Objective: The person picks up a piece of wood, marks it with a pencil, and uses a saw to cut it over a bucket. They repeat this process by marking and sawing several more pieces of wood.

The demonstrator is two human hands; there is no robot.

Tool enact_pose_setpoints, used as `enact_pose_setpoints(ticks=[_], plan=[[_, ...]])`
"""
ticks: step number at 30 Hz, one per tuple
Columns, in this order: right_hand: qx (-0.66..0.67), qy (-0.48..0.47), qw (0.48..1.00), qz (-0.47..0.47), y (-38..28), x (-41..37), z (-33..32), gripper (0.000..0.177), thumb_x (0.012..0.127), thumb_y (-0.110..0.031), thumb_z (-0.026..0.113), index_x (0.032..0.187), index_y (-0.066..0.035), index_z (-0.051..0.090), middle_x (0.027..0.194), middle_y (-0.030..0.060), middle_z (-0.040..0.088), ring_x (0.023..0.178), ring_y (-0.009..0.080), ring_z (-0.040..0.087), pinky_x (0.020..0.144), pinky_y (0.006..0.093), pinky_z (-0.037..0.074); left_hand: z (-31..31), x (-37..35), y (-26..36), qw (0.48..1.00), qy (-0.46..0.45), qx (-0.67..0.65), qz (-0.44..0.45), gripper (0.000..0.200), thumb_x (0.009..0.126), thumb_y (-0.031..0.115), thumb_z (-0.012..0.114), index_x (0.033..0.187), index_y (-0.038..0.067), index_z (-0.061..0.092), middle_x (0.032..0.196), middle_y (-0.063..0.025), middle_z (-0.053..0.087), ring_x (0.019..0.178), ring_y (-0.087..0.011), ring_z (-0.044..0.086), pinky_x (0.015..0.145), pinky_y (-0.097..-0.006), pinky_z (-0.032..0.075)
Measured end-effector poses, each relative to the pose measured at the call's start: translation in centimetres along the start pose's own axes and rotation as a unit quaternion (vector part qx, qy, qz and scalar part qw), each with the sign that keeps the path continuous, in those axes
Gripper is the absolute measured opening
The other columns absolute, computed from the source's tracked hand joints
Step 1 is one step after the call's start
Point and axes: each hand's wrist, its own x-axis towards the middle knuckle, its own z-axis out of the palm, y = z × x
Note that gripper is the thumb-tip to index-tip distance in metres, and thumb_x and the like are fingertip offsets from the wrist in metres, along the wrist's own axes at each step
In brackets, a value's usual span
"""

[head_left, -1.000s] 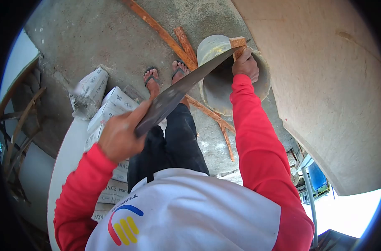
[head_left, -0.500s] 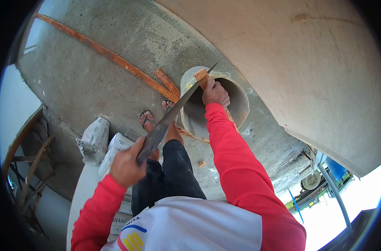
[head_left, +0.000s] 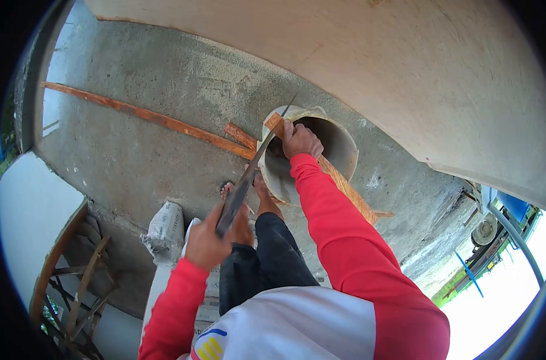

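A saw [head_left: 246, 179] slants up from my left hand [head_left: 208, 239], whose fingers are wrapped round its handle end. The blade lies against a reddish wooden piece [head_left: 345, 187] near its upper end, and the thin tip sticks out beyond. My right hand [head_left: 303, 141] grips that piece just beside the blade, over the mouth of a pale round container [head_left: 347, 157]. The piece runs down to the right, partly behind my right sleeve. My left hand is slightly blurred.
A long board [head_left: 147, 115] and a shorter piece [head_left: 240, 135] lie on the concrete floor left of the container. A large plywood panel [head_left: 405, 72] spans the upper right. Bags [head_left: 166, 230] stand near my legs, and wooden supports [head_left: 84, 288] are at lower left.
The view has shifted and turned. My left hand and the saw handle sit closer to my right hand, and more of the held wooden piece shows below my right hand.
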Motion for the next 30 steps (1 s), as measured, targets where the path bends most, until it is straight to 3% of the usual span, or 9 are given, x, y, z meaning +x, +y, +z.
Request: enact_pose_setpoints(ticks=[2, 4, 5, 9, 12, 17, 24, 27, 30], plan=[[0.002, 0.001, 1.000, 0.003, 0.0, 0.3, -0.3, 0.057, 0.094, -0.058, 0.039, 0.088, -0.009, 0.068, 0.091, 0.0174, 0.069, 0.088, 0.0371, 0.067, 0.079, 0.0491, 0.051, 4.8, 8.9, -0.3, 0.998, 0.031, 0.027, 0.050, 0.046, 0.081, 0.015, 0.065, 0.123, 0.001, 0.055, 0.082, -0.0324, 0.063, 0.074, -0.0455, 0.064, 0.064, -0.0497, 0.052], [0.012, -0.009, 1.000, 0.001, -0.2, 0.5, -0.5, 0.057, 0.093, -0.058, 0.039, 0.089, -0.009, 0.068, 0.091, 0.0175, 0.070, 0.088, 0.0369, 0.067, 0.079, 0.0492, 0.051, 4.8, 9.5, 0.8, 1.000, -0.011, 0.028, 0.002, 0.049, 0.079, 0.015, 0.068, 0.124, 0.000, 0.054, 0.092, -0.0300, 0.065, 0.079, -0.0442, 0.064, 0.073, -0.0487, 0.051], [0.009, -0.011, 1.000, 0.001, -0.2, 0.2, -0.5, 0.057, 0.093, -0.058, 0.039, 0.089, -0.009, 0.069, 0.091, 0.0175, 0.070, 0.089, 0.0370, 0.067, 0.079, 0.0492, 0.051, 4.3, 9.0, 1.2, 0.998, -0.035, 0.031, -0.029, 0.051, 0.078, 0.015, 0.069, 0.124, 0.000, 0.054, 0.097, -0.0287, 0.065, 0.081, -0.0436, 0.064, 0.077, -0.0481, 0.051], [0.005, -0.006, 1.000, 0.004, -0.2, 0.3, 0.1, 0.058, 0.093, -0.059, 0.038, 0.090, -0.009, 0.069, 0.092, 0.0175, 0.070, 0.090, 0.0377, 0.067, 0.080, 0.0494, 0.051, -2.9, -6.2, -0.2, 1.000, -0.003, -0.013, 0.017, 0.053, 0.076, 0.011, 0.069, 0.125, -0.001, 0.052, 0.091, -0.0272, 0.067, 0.074, -0.0433, 0.066, 0.069, -0.0489, 0.053], [-0.007, 0.004, 1.000, 0.005, -0.1, 0.8, 0.2, 0.058, 0.094, -0.059, 0.037, 0.090, -0.010, 0.069, 0.094, 0.0174, 0.070, 0.090, 0.0380, 0.067, 0.080, 0.0496, 0.051, -3.1, -5.6, -0.5, 1.000, -0.015, -0.004, 0.004, 0.051, 0.077, 0.010, 0.067, 0.125, -0.001, 0.052, 0.090, -0.0242, 0.068, 0.077, -0.0436, 0.066, 0.072, -0.0493, 0.053], [-0.021, -0.013, 1.000, 0.014, -0.8, 0.6, -0.4, 0.059, 0.094, -0.060, 0.035, 0.091, -0.013, 0.070, 0.096, 0.0164, 0.070, 0.092, 0.0370, 0.067, 0.081, 0.0496, 0.050, 6.5, 12.5, -0.5, 0.999, -0.026, 0.023, -0.006, 0.046, 0.079, 0.018, 0.063, 0.122, 0.004, 0.056, 0.083, -0.0233, 0.066, 0.080, -0.0447, 0.064, 0.073, -0.0508, 0.050], [-0.030, -0.007, 0.999, 0.018, -0.8, 0.0, -0.5, 0.062, 0.094, -0.062, 0.033, 0.094, -0.013, 0.071, 0.097, 0.0140, 0.071, 0.094, 0.0365, 0.066, 0.082, 0.0493, 0.050, -4.2, -8.7, -1.4, 0.999, 0.033, -0.029, 0.015, 0.050, 0.072, -0.002, 0.064, 0.121, 0.000, 0.057, 0.086, -0.0264, 0.066, 0.075, -0.0428, 0.065, 0.064, -0.0458, 0.054], [-0.041, -0.004, 0.999, 0.022, -0.9, -0.2, -0.2, 0.063, 0.093, -0.063, 0.032, 0.093, -0.013, 0.071, 0.096, 0.0140, 0.071, 0.094, 0.0371, 0.066, 0.082, 0.0496, 0.050, -0.3, -3.2, -3.0, 0.999, 0.015, -0.032, -0.005, 0.047, 0.074, 0.005, 0.065, 0.120, 0.000, 0.058, 0.084, -0.0258, 0.066, 0.077, -0.0431, 0.065, 0.067, -0.0470, 0.053], [-0.039, 0.016, 0.999, 0.025, -0.9, -0.1, -0.1, 0.063, 0.093, -0.063, 0.032, 0.093, -0.014, 0.071, 0.095, 0.0145, 0.071, 0.094, 0.0380, 0.066, 0.082, 0.0503, 0.049, 6.2, 9.8, -3.5, 0.999, -0.027, 0.035, -0.021, 0.045, 0.077, 0.015, 0.066, 0.118, -0.001, 0.058, 0.082, -0.0246, 0.066, 0.081, -0.0436, 0.065, 0.072, -0.0474, 0.053]])
